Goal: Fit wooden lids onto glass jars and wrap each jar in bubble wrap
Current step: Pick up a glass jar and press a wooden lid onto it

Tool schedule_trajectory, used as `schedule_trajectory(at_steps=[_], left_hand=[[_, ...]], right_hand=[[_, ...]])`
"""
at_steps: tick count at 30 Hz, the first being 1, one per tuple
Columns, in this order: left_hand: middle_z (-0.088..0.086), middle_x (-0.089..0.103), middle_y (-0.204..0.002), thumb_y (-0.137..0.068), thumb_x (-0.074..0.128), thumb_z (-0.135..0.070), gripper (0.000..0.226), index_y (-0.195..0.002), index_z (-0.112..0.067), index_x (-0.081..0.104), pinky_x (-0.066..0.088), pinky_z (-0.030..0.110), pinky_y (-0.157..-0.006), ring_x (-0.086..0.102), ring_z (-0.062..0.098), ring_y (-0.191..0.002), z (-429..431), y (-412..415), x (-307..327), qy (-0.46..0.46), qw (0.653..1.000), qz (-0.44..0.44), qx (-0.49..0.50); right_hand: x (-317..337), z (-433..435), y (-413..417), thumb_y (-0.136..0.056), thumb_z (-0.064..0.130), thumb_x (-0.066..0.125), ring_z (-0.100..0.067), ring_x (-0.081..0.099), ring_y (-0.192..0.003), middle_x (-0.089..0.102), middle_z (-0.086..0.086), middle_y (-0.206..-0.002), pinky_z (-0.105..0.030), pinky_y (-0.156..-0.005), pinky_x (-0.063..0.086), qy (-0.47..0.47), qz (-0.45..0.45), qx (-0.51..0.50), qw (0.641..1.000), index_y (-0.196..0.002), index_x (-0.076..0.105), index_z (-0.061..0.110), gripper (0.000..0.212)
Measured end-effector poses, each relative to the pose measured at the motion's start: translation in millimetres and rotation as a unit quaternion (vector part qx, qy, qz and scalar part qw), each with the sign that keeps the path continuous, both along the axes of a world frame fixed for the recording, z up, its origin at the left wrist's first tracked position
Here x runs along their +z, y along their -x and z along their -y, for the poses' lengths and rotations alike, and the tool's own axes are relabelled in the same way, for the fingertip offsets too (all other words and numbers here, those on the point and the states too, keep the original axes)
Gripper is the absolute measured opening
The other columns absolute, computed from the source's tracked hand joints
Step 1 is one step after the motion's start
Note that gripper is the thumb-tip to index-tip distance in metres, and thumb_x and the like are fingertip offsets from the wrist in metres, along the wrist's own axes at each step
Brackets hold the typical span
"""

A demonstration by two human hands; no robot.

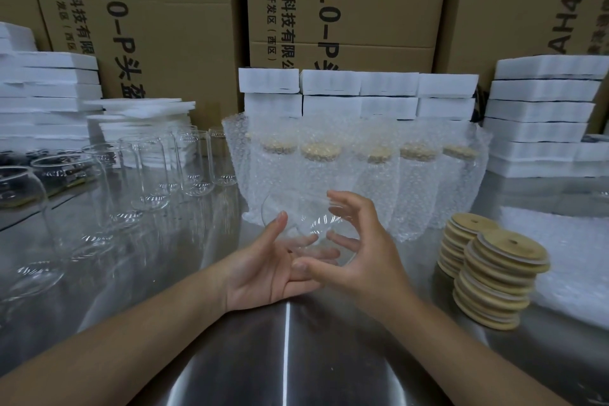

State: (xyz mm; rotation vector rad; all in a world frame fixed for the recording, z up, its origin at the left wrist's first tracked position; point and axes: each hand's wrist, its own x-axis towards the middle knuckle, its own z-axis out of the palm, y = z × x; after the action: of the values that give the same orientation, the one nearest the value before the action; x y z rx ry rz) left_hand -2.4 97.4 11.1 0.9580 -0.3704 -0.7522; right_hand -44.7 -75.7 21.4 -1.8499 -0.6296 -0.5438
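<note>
A clear glass jar (316,224) with no lid is tilted on its side just above the steel table (296,359), held between both hands. My left hand (263,269) lies palm up under it, thumb against its left side and fingers showing through the glass. My right hand (362,257) curls round its right side, index finger over the top and thumb below. Two stacks of round wooden lids (494,273) stand to the right. Behind the hands stands a row of several lidded jars wrapped in bubble wrap (362,171).
Several empty glass jars (151,175) stand at the left. Flat bubble wrap sheets (576,260) lie at the right edge. White foam blocks (540,115) are piled left, back and right, in front of large cardboard boxes (346,10).
</note>
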Motion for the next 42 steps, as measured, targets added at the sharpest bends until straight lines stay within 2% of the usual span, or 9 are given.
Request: schedule_trajectory(at_steps=[5,10,16,21,27,32,36,40,42], left_hand=[[0.011,0.068,-0.103,-0.043,0.095,-0.048,0.067,-0.094,-0.009,0.077,0.059,0.036,-0.076,0.071,0.023,-0.091,0.5,-1.8,-2.5,0.001,1.0,-0.011,0.0],[0.009,0.068,-0.105,-0.051,0.09,-0.054,0.08,-0.115,-0.01,0.069,0.057,0.032,-0.081,0.069,0.02,-0.096,1.1,0.1,-0.7,-0.024,0.999,0.034,-0.016],[0.016,0.044,-0.148,-0.04,0.091,-0.059,0.127,-0.145,-0.008,0.041,0.058,0.034,-0.076,0.057,0.026,-0.114,4.3,4.4,1.9,-0.061,0.997,0.043,-0.004],[0.008,0.065,-0.117,-0.035,0.094,-0.055,0.099,-0.117,-0.012,0.058,0.059,0.035,-0.072,0.068,0.022,-0.099,3.8,5.3,1.0,-0.051,0.998,0.036,0.006],[0.003,0.067,-0.12,-0.054,0.091,-0.05,0.083,-0.127,-0.024,0.062,0.058,0.041,-0.084,0.066,0.019,-0.107,1.1,-2.2,-3.3,0.016,0.997,0.07,0.028],[0.004,0.065,-0.126,-0.057,0.089,-0.049,0.074,-0.124,-0.033,0.061,0.051,0.045,-0.094,0.062,0.021,-0.117,0.8,-9.6,-3.6,0.029,0.989,0.098,0.11],[0.01,0.067,-0.124,-0.066,0.078,-0.043,0.067,-0.125,-0.027,0.051,0.056,0.036,-0.074,0.068,0.02,-0.106,8.4,-0.6,2.1,0.003,0.983,0.125,0.133],[0.014,0.062,-0.13,-0.046,0.09,-0.059,0.103,-0.132,-0.021,0.047,0.057,0.048,-0.086,0.063,0.028,-0.117,24.0,14.6,-2.7,-0.071,0.975,0.158,0.14],[0.012,0.059,-0.135,-0.047,0.089,-0.061,0.102,-0.132,-0.021,0.048,0.055,0.045,-0.09,0.061,0.028,-0.119,26.6,20.3,-4.7,-0.084,0.971,0.191,0.115]], right_hand=[[0.7,1.3,0.0,-0.055,0.062,0.074,0.004,0.046,-0.124,0.047,0.033,-0.126,-0.029,-0.097,0.05,-0.032,0.008,0.0,0.999,-0.117,0.044,0.043,0.071],[0.4,1.2,-1.9,-0.06,0.077,0.065,0.002,0.049,-0.122,0.051,0.029,-0.125,-0.022,-0.094,0.05,-0.07,0.023,0.011,0.997,-0.114,0.047,0.039,0.068],[-0.1,0.8,-1.7,-0.076,0.081,0.042,0.0,0.054,-0.118,0.059,0.02,-0.121,-0.008,-0.087,0.044,-0.088,0.056,-0.016,0.994,-0.113,0.051,0.035,0.059],[-3.1,1.1,-3.6,-0.089,0.069,0.034,0.0,0.056,-0.117,0.062,0.02,-0.12,-0.026,-0.093,0.05,-0.097,0.071,-0.03,0.992,-0.115,0.054,0.034,0.048],[3.9,2.3,-5.2,-0.091,0.039,0.036,-0.004,0.058,-0.116,0.066,0.015,-0.117,-0.038,-0.095,0.051,-0.137,0.071,-0.005,0.988,-0.104,0.063,0.032,0.031],[5.9,2.0,0.3,-0.089,0.033,0.05,0.002,0.045,-0.127,0.053,0.013,-0.134,-0.025,-0.102,0.042,-0.055,0.093,-0.024,0.994,-0.112,0.06,0.033,0.025],[4.6,-1.1,0.3,-0.087,0.027,0.054,0.008,0.032,-0.134,0.039,0.017,-0.145,-0.024,-0.11,0.032,-0.014,0.083,-0.034,0.996,-0.121,0.051,0.042,0.036],[2.6,-4.9,1.6,-0.089,0.028,0.052,0.011,0.027,-0.135,0.025,0.019,-0.153,-0.002,-0.092,0.035,-0.007,0.076,0.012,0.997,-0.129,0.041,0.053,0.048],[2.6,-5.6,2.4,-0.088,0.037,0.049,0.011,0.03,-0.133,0.022,0.019,-0.154,-0.002,-0.087,0.038,-0.024,0.053,0.043,0.997,-0.129,0.034,0.065,0.052]])
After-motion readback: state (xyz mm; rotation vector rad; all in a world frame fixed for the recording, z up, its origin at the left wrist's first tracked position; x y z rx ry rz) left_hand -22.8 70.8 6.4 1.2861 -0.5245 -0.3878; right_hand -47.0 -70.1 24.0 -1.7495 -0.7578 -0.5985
